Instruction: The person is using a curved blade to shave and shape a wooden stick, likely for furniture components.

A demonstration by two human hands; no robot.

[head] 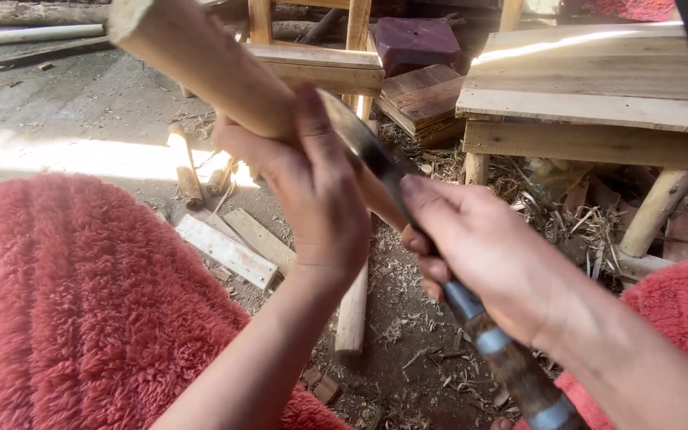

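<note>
Nearest, the right hand (491,251) is clenched around the banded handle of a long knife (483,338), its blade laid against a peeled wooden pole (216,68). The left hand (312,187) grasps that pole, held slanting above the shaving-strewn ground (408,350). Farther off stand wooden stools (591,87) and stacked boards (424,95); no container shows.

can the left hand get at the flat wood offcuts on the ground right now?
Probably not as things stand: the left hand is wrapped around the wooden pole, and the offcuts lie on the ground below it. It would have to let go first.
</note>
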